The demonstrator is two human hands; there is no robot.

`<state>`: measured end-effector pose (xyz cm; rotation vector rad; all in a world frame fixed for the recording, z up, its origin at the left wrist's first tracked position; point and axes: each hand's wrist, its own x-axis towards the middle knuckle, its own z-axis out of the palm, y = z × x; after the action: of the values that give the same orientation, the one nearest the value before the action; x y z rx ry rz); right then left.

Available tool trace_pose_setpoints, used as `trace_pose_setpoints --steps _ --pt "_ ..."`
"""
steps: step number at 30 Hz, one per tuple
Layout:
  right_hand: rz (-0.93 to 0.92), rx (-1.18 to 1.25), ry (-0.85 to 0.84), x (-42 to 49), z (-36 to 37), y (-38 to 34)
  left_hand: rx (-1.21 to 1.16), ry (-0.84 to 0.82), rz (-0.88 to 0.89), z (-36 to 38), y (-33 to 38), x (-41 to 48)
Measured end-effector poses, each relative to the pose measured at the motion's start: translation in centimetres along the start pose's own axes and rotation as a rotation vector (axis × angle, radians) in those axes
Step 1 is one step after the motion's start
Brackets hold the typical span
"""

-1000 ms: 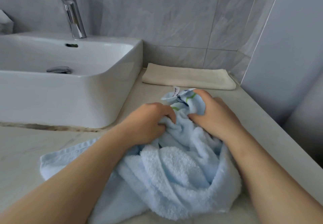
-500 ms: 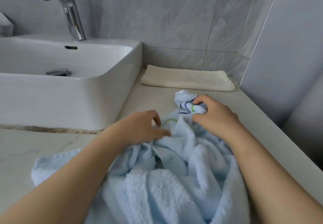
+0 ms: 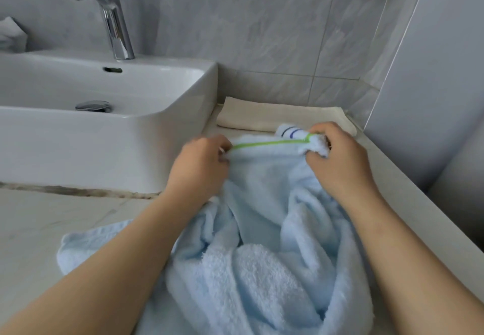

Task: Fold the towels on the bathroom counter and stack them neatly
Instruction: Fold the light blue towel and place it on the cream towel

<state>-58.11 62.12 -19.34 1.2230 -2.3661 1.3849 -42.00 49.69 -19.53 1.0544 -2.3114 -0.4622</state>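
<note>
A person stands at a pale stone bathroom counter (image 3: 39, 219), both bare forearms reaching forward. The left hand (image 3: 199, 167) pinches one end of a light blue towel (image 3: 262, 256) along its hem, fingers curled onto the fabric. The right hand (image 3: 340, 162) grips the other end, fingers closed around a bunched corner. Between the two hands the hem is pulled straight, showing a green stripe (image 3: 269, 144), with dark blue stripes near the right hand. The rest of the blue towel lies crumpled on the counter beneath the arms. Behind it, against the grey tiled wall (image 3: 262, 33), lies a cream towel (image 3: 262, 116), folded flat. To the left sits a white basin (image 3: 188, 94) with a chrome tap (image 3: 115, 23).
</note>
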Motion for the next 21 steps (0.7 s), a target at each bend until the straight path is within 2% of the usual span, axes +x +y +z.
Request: trace_pose_setpoints --steps 2,5,7,8,10,11,13,15,17,21 --pt "0.007 -0.093 -0.051 0.2 0.1 0.3 0.0 0.134 -0.009 0.0 -0.6 0.4" --pt "0.108 -0.389 -0.304 -0.1 0.3 0.7 0.012 0.075 0.094 0.4 -0.4 0.1" --pt "0.116 -0.398 -0.423 -0.2 0.4 0.8 0.028 -0.068 0.228 1.0 0.2 -0.3" --pt "0.105 -0.356 -0.497 -0.3 0.5 0.8 0.054 -0.191 0.263 1.2 0.5 -0.5" --pt "0.098 -0.3 -0.685 -0.7 0.9 0.6 0.161 -0.464 0.263 1.7 0.8 -0.8" --pt "0.097 -0.275 -0.743 -0.9 0.9 0.4 0.221 -0.55 0.242 1.7 0.9 -1.0" --pt "0.1 -0.21 -0.718 -0.8 0.8 0.2 0.264 -0.58 0.181 1.6 0.6 -0.8" --pt "0.13 -0.168 -0.587 -0.5 0.2 0.2 0.266 -0.534 0.108 1.1 0.2 -0.5" --pt "0.204 -0.236 -0.508 -0.5 -0.3 0.3 0.333 -0.493 0.102 0.7 0.0 -0.5" --pt "0.173 -0.496 -0.603 -0.8 -0.4 0.0 0.458 -0.41 0.185 0.3 -0.2 -0.5"
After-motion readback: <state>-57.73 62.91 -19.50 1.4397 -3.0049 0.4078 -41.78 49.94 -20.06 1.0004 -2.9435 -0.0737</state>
